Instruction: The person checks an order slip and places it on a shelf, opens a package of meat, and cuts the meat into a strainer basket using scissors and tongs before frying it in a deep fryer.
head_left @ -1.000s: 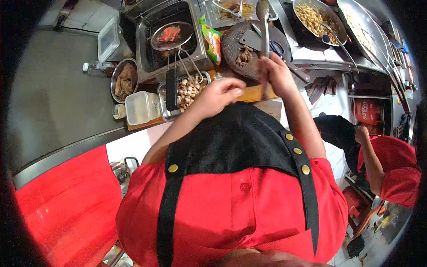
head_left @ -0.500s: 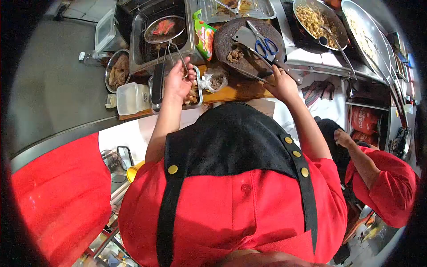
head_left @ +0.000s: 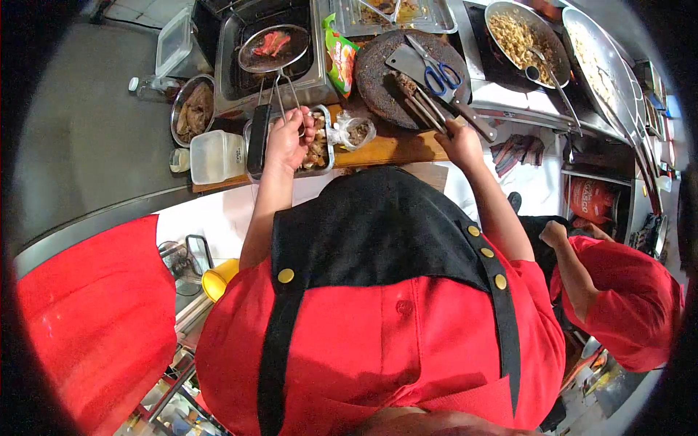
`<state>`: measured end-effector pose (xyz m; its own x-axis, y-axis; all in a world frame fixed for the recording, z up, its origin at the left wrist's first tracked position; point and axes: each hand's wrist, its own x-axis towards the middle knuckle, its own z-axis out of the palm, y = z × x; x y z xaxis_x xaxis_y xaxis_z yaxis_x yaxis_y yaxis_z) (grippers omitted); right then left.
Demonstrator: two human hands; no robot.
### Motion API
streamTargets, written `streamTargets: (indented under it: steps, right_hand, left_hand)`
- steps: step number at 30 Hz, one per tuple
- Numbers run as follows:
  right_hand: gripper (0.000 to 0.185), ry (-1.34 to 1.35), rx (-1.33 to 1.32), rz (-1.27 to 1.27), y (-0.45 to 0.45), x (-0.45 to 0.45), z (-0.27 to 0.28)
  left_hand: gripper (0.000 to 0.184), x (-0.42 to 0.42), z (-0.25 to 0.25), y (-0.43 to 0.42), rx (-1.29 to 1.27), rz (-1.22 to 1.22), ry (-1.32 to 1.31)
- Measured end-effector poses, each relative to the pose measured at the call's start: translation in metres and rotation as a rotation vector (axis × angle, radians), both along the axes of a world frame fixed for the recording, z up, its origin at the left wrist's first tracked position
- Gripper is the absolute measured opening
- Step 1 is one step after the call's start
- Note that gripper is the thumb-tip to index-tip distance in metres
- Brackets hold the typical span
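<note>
My left hand [head_left: 289,138] is closed around the wire handle of a mesh strainer [head_left: 251,62]. Red meat [head_left: 273,43] lies in the strainer, which is held over a deep metal basin [head_left: 225,94]. In my right hand [head_left: 461,142] is a pair of metal tongs [head_left: 423,107], whose tips meet dark food pieces [head_left: 404,83] above a round dark chopping board [head_left: 372,94]. On that board rest a cleaver [head_left: 404,61] and blue-handled scissors [head_left: 436,78]. Below my left hand, a tray of cut food [head_left: 318,154] is partly hidden.
A green packet [head_left: 340,58] stands beside the board, with a small plastic-wrapped bowl [head_left: 356,132] nearby. Two large pans [head_left: 527,40] of food stand at right. A metal bowl of meat [head_left: 195,112] and a clear container [head_left: 217,158] are at left. A red-sleeved person [head_left: 618,298] is at right.
The tongs have turned, and their tips now meet the dark food pieces lifted from the board's surface. My left hand and the strainer have barely moved. The other person has shifted.
</note>
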<state>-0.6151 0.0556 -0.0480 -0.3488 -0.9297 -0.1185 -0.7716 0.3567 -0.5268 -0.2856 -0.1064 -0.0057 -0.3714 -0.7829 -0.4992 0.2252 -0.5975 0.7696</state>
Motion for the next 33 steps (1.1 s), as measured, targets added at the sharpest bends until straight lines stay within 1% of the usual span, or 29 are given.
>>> streamTargets:
  steps: [2, 4, 6, 7, 8, 9, 10, 11, 12, 13, 14, 16, 17, 18, 20, 21, 22, 23, 24, 26, 28, 29, 32, 33]
  right_hand:
    - [0.032, -0.033, -0.006, -0.005, -0.001, -0.002, 0.001]
    - [0.033, -0.066, -0.014, -0.003, -0.003, -0.003, 0.006]
    - [0.034, -0.321, 0.121, -0.138, -0.009, -0.002, 0.022]
    - [0.033, -0.318, 0.229, -0.134, -0.014, -0.005, 0.034]
    - [0.034, -0.309, 0.229, -0.157, -0.015, -0.004, 0.042]
    - [0.033, -0.214, 0.157, -0.085, -0.015, -0.01, 0.042]
    - [0.033, -0.118, 0.083, -0.009, -0.018, -0.015, 0.042]
    - [0.032, -0.278, 0.206, -0.089, -0.027, -0.01, 0.068]
    - [0.032, -0.149, 0.164, -0.014, -0.038, -0.014, 0.071]
    - [0.032, -0.254, 0.179, -0.035, -0.046, -0.017, 0.078]
    - [0.033, -0.357, 0.196, -0.058, -0.056, -0.008, 0.105]
    - [0.025, -0.286, 0.113, 0.052, -0.083, 0.004, 0.126]
    - [0.032, -0.167, 0.093, 0.125, -0.102, 0.008, 0.133]
    - [0.032, -0.13, 0.091, 0.151, -0.12, 0.023, 0.145]
    - [0.035, -0.152, 0.056, 0.256, -0.157, 0.056, 0.161]
    - [0.037, -0.049, -0.01, 0.329, -0.178, 0.07, 0.154]
    - [0.04, -0.051, -0.074, 0.38, -0.196, 0.089, 0.151]
    - [0.042, 0.078, 0.001, 0.42, -0.219, 0.107, 0.147]
    - [0.043, 0.177, 0.009, 0.413, -0.237, 0.124, 0.134]
    - [0.042, 0.113, 0.089, 0.353, -0.254, 0.146, 0.127]
    - [0.042, 0.152, 0.034, 0.351, -0.261, 0.147, 0.121]
    - [0.042, 0.189, -0.007, 0.345, -0.26, 0.148, 0.125]
    - [0.042, 0.241, -0.025, 0.365, -0.255, 0.137, 0.141]
    - [0.045, 0.17, -0.086, 0.318, -0.25, 0.131, 0.137]
  left_hand:
    - [0.018, -0.002, 0.005, 0.002, -0.003, 0.017, -0.001]
    - [0.017, -0.003, 0.009, 0.003, -0.001, 0.026, -0.061]
    - [0.018, 0.0, 0.003, 0.001, -0.006, 0.024, -0.031]
    - [0.019, 0.001, 0.001, 0.0, -0.019, 0.017, -0.012]
    - [0.019, 0.001, 0.002, 0.001, -0.03, 0.008, 0.006]
    - [0.02, 0.001, 0.004, 0.001, -0.033, 0.009, 0.026]
    - [0.021, 0.0, 0.006, 0.001, -0.018, 0.015, -0.023]
    - [0.021, 0.0, 0.008, 0.002, -0.016, 0.003, -0.022]
    - [0.021, 0.001, 0.01, 0.002, -0.015, -0.006, -0.02]
    - [0.022, 0.001, 0.005, 0.001, -0.018, -0.001, 0.004]
    - [0.023, 0.0, 0.01, 0.003, -0.034, 0.004, -0.028]
    - [0.024, 0.001, 0.016, 0.005, -0.056, -0.012, -0.036]
    - [0.023, 0.002, 0.013, 0.004, -0.062, -0.02, -0.025]
    - [0.023, 0.004, 0.008, 0.003, -0.069, -0.015, -0.019]
    - [0.021, 0.006, 0.002, 0.0, -0.052, -0.028, -0.001]
    - [0.019, 0.003, 0.005, 0.001, -0.005, 0.03, -0.004]
    - [0.018, 0.003, 0.003, -0.001, 0.009, 0.041, -0.03]
    - [0.018, 0.004, 0.004, -0.001, -0.006, 0.027, -0.041]
    - [0.018, 0.006, 0.005, -0.001, -0.018, 0.011, -0.053]
    - [0.017, 0.011, 0.014, -0.002, -0.038, -0.007, -0.047]
    - [0.017, 0.014, 0.025, -0.003, 0.011, 0.024, -0.064]
    - [0.018, 0.017, 0.029, -0.004, 0.015, 0.018, -0.054]
    - [0.018, 0.018, 0.026, -0.003, 0.043, 0.031, -0.004]
    - [0.018, 0.017, 0.02, -0.005, 0.045, 0.035, 0.001]
